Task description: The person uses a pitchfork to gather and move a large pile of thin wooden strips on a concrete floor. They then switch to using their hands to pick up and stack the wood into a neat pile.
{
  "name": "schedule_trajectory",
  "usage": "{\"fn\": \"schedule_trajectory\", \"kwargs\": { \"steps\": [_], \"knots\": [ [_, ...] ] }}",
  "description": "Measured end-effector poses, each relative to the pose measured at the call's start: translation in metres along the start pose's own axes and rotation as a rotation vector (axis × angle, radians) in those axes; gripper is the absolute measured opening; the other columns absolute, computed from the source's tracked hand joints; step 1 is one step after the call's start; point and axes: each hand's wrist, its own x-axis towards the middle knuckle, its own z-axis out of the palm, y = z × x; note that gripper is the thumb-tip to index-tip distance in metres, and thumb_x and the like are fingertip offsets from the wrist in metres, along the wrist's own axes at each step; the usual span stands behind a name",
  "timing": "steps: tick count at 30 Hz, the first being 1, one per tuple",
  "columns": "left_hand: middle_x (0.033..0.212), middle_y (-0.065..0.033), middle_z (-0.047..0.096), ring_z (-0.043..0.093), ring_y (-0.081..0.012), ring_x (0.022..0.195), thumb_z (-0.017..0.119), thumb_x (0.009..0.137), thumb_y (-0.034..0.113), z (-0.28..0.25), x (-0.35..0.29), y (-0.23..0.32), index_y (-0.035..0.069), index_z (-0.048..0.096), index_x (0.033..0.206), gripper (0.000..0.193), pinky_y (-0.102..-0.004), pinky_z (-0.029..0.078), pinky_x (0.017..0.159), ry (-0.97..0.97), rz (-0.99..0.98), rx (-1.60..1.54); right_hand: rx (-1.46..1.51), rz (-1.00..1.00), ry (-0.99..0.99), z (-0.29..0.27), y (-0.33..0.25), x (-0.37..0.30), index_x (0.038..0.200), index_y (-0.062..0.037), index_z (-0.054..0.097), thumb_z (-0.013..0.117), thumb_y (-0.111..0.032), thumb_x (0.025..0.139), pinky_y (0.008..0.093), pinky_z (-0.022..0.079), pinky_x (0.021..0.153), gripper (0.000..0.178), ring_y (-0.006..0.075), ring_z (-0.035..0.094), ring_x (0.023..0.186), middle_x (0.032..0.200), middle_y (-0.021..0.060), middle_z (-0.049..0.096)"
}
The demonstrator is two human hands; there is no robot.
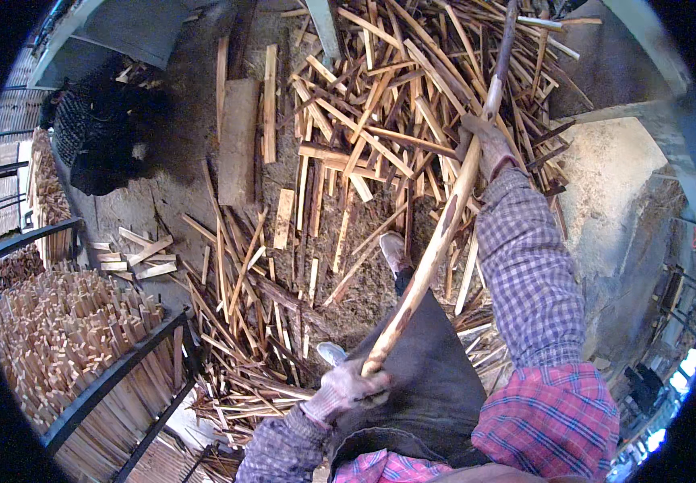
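A long wooden pole (428, 266) runs slantwise across the view, from low in the middle to the upper right. Its far part turns dark, and its far end is cut off at the top, so I cannot tell what it carries. My left hand (351, 388), gloved, is wrapped round the near end by my lap. Farther up the pole, my right hand (489, 141), also gloved, grips it with the arm stretched out. Under and beyond the right hand lies a heap of loose wooden strips (380, 88), some touching or close to the pole.
More strips (235, 274) lie scattered left of my feet. A black-framed rack (114, 370) packed with upright sticks stands at the left. A dark-clothed figure (98, 133) bends at the upper left. A broad plank (239, 141) lies on the floor; a metal post (324, 28) stands beyond.
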Motion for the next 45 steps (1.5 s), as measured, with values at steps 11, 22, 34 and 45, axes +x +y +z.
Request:
{"fn": "schedule_trajectory", "kwargs": {
  "steps": [11,22,34,45],
  "knots": [
    [0.065,-0.0011,0.06,0.054,-0.0107,0.051,0.06,0.081,0.036,0.021,0.081,-0.022,0.007,0.057,0.092,0.031,-0.0277,0.043,0.049,-0.043,0.211,0.142,-0.226,-0.117,-0.059,-0.03,0.049,0.05,0.077,-0.0059,0.055,0.068,-0.021,0.075,0.0256,0.042,0.037,0.02,0.0145,0.048,0.039,0.054,0.0018,0.051],
    [0.09,-0.0176,0.064,0.062,-0.0324,0.087,0.052,0.078,0.055,0.013,-0.019,-0.239,0.006,0.056,0.101,0.055,-0.0404,0.047,0.074,0.166,0.258,0.559,-0.299,-0.225,0.089,-0.016,0.137,-0.166,0.072,-0.0057,0.06,0.07,-0.022,0.071,0.032,0.044,0.043,0.019,0.0194,0.052,0.043,0.058,0.0059,0.056],
    [0.086,-0.0172,0.064,0.061,-0.0338,0.083,0.057,0.075,0.054,-0.012,-0.005,-0.28,0.01,0.058,0.099,0.05,-0.0414,0.048,0.073,0.22,-0.004,0.603,-0.172,0.146,0.288,0.014,0.167,-0.201,0.066,-0.0054,0.055,0.067,-0.02,0.072,0.0298,0.044,0.035,0.02,0.0182,0.048,0.036,0.054,0.0055,0.051],
    [0.085,-0.0122,0.065,0.063,-0.0291,0.082,0.063,0.072,0.05,0.001,0.012,-0.169,0.019,0.058,0.108,0.048,-0.0378,0.049,0.071,0.286,-0.047,0.71,0.062,-0.036,0.005,-0.039,0.109,-0.074,0.094,0.0018,0.054,0.072,-0.023,0.07,0.0306,0.049,0.049,0.038,0.0188,0.056,0.055,0.074,0.0059,0.058]
  ]
}}
